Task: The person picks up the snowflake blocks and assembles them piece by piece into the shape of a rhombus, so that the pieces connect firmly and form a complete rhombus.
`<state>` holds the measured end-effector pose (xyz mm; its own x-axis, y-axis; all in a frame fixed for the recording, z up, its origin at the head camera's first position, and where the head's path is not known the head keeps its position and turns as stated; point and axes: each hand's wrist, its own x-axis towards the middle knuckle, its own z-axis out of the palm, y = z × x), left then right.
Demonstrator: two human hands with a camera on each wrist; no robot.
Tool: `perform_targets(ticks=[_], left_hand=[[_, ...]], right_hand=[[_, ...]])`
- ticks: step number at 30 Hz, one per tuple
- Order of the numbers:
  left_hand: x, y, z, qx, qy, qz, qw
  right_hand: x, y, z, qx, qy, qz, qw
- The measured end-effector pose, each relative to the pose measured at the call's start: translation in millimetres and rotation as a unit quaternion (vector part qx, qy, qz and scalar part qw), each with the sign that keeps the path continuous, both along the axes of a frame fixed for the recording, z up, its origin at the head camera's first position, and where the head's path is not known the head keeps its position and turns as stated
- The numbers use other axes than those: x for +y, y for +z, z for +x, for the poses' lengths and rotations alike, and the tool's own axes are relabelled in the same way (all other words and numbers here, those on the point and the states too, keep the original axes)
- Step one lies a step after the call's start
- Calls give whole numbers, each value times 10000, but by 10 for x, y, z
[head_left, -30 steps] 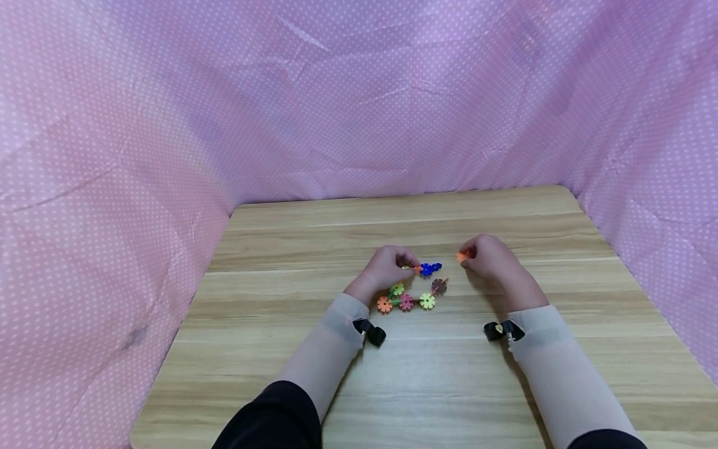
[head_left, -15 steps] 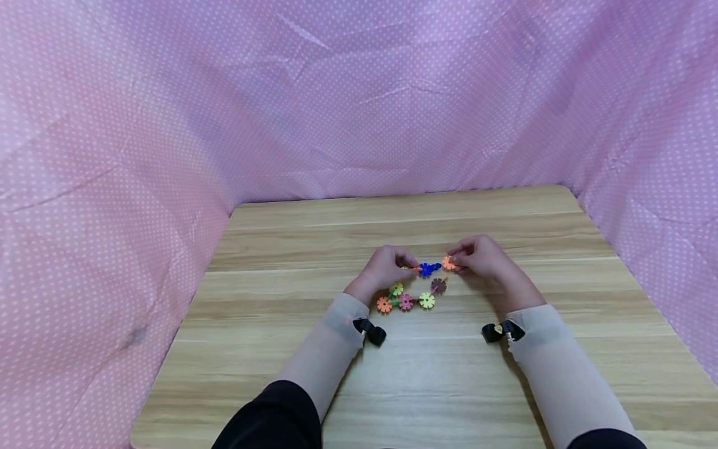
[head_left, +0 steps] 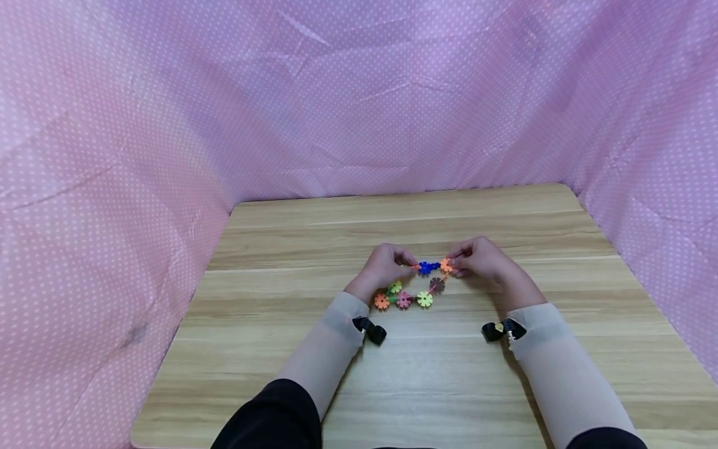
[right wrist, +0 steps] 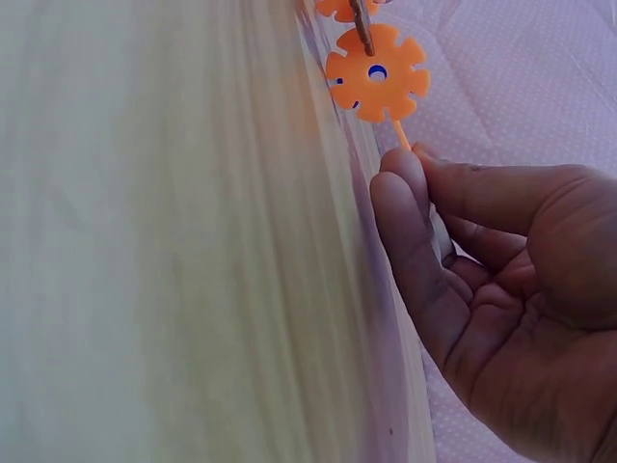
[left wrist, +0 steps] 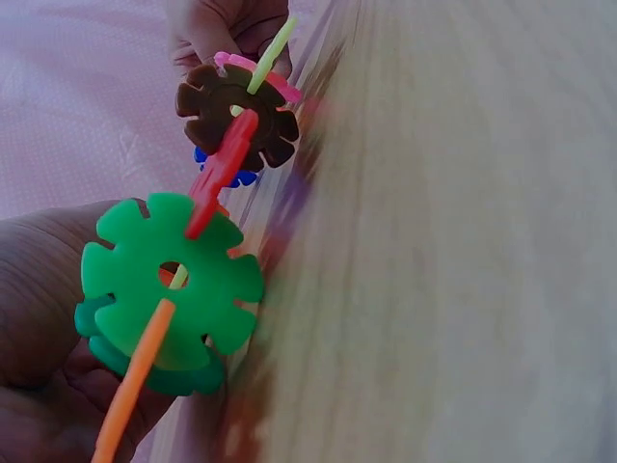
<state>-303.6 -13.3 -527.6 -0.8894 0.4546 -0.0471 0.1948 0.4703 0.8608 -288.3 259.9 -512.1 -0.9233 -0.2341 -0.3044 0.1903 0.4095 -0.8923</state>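
Observation:
Toothed snowflake discs form a ring-shaped chain on the table in the head view. My left hand [head_left: 383, 268] pinches an orange disc [head_left: 417, 267] beside the blue discs [head_left: 424, 269]. At the chain's far right, my right hand [head_left: 483, 258] pinches an orange piece [head_left: 445, 265] that meets the blue end and lies close to the brown disc [head_left: 437, 285]. The right wrist view has thumb and finger on a thin orange edge below a flat orange disc [right wrist: 397, 92]. A green disc [left wrist: 217, 265] partly hides my left hand in the left wrist view.
The chain's near side has a yellow-green disc [head_left: 424, 299], a pink disc [head_left: 404, 300] and an orange disc [head_left: 382, 302]. It lies on a wooden table [head_left: 426, 386]. Pink dotted cloth [head_left: 359, 100] hangs around the back and sides.
My right hand has moved left with its orange piece, from apart from the blue discs to against their end. My left hand keeps its pinch, nearly still. The chain shifted slightly.

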Motion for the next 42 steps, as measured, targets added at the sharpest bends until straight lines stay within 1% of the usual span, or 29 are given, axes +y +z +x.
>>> perform_targets(ticks=[5, 13, 17, 22, 26, 37, 40, 42], left_hand=[[-1, -33, -3, -23, -17, 194, 9998], [-1, -85, -12, 224, 165, 275, 9992], [7, -98, -16, 291, 186, 359, 9988], [19, -107, -17, 259, 234, 472, 9983], [33, -111, -15, 242, 253, 455, 9984], [50, -105, 10, 378, 380, 221, 9983], [58, -89, 13, 461, 404, 194, 9979], [65, -81, 13, 541, 421, 183, 9975]], right_hand=[[-2, -25, -13, -47, 0, -130, 9999], [-46, -45, -15, -5, -49, -182, 9998], [-53, -40, -18, 1, -124, -207, 9997], [-35, -41, -11, -48, -104, -296, 9995], [-35, -50, -10, -72, -66, -356, 9993], [-80, -67, -2, 10, -135, -143, 9998], [-70, -32, 12, 102, -137, 44, 9998], [-58, 4, 25, 75, -168, 244, 9995]])
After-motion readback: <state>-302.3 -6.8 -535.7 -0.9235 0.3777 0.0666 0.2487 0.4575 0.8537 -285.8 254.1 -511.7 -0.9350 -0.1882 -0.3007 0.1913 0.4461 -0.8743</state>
